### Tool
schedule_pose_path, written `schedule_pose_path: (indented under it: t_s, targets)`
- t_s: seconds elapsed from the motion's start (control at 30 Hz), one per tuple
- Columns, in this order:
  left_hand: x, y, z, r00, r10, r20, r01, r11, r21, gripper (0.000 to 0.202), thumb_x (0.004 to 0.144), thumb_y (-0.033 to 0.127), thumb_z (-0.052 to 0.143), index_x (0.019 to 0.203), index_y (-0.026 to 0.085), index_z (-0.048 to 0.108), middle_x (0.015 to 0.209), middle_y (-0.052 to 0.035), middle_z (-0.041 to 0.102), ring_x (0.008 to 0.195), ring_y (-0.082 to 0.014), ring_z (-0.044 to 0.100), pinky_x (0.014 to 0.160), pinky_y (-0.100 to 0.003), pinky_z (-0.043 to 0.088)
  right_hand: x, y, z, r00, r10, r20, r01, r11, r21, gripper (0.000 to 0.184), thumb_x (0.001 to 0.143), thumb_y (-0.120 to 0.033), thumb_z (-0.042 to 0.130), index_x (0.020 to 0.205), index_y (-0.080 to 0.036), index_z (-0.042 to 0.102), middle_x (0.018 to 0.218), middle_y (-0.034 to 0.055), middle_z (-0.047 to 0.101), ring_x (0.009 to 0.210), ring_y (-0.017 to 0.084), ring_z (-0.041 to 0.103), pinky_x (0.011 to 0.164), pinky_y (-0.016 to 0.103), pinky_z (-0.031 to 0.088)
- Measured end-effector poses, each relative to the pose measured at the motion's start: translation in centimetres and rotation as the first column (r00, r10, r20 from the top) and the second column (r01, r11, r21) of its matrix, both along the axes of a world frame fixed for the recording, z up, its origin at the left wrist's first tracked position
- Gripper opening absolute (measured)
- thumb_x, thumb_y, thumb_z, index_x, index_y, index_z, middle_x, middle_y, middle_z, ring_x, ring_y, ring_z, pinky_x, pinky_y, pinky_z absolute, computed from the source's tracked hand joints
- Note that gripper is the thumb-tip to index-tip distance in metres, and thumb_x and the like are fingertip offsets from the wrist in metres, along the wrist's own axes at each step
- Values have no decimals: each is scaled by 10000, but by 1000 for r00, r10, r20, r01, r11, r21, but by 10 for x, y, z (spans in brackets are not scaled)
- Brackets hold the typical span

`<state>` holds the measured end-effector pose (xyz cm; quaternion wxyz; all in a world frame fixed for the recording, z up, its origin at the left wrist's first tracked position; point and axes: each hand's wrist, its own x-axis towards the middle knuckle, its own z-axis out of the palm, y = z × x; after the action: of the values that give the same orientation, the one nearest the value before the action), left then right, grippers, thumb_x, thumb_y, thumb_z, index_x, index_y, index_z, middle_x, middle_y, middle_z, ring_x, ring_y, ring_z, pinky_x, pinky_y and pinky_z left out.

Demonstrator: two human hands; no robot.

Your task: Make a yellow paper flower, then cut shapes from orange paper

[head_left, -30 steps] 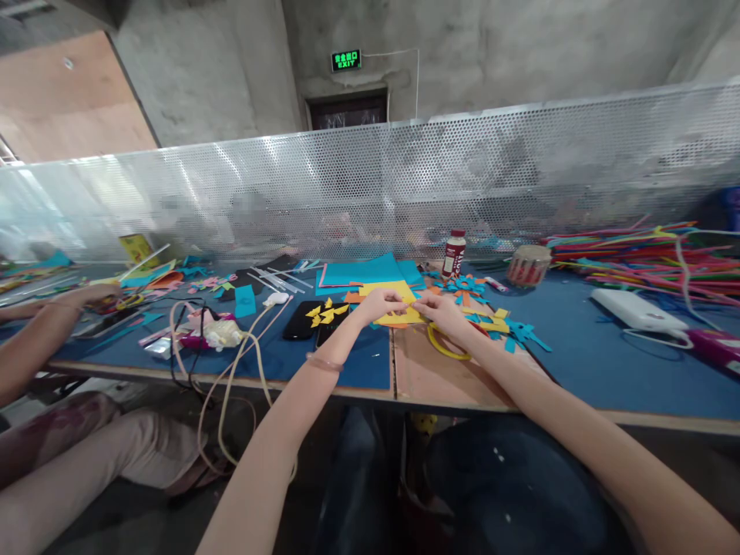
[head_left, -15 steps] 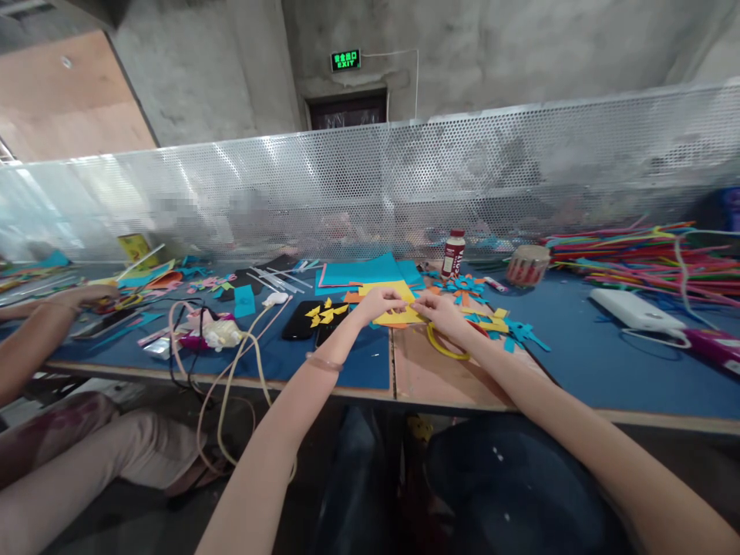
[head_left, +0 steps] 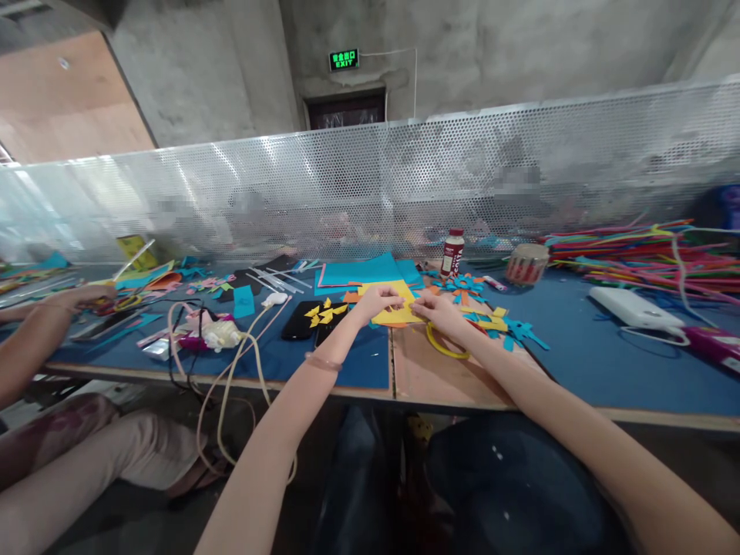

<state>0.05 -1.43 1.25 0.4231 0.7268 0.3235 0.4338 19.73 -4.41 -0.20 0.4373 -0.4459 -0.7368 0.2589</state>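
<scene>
My left hand is closed in a pinch at the yellow paper, over the table in front of me. Facing it, my right hand pinches the paper's right side, fingertips a little apart from the left ones. Whether they grip the sheet or a small piece on top of it is hard to make out. A yellow loop, like a scissors handle, lies under my right wrist. Left of my left hand, several folded yellow paper pieces rest on a black phone.
Blue paper sheets lie behind my hands, near a red bottle. Blue paper cutouts, a white power bank and colourful sticks are to the right. Cables hang over the left edge, near another person's hand.
Both hands stay at the yellow paper, with only slight finger movement. The view has shifted very little.
</scene>
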Motion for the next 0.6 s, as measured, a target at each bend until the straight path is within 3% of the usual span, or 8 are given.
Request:
schedule_pose_path:
  t_s: [0.47, 0.6]
  targets:
    - [0, 1, -1, 1000, 19, 17, -19, 999, -39, 222, 696, 339, 674, 728, 124, 630, 721, -49, 668, 647, -110, 596, 601, -229, 439, 6, 6, -2, 1000, 13, 16, -14, 998, 54, 344, 752, -500, 577, 673, -165, 585, 634, 0, 556, 618, 151, 499, 598, 274, 392]
    - [-2, 4, -3, 999, 33, 4, -33, 999, -32, 249, 717, 370, 663, 738, 126, 624, 721, -51, 663, 650, -114, 601, 590, -226, 436, 2, 1, -2, 998, -44, 39, 40, 996, 79, 349, 763, -503, 609, 822, -159, 630, 735, 38, 616, 674, 178, 550, 640, 299, 432]
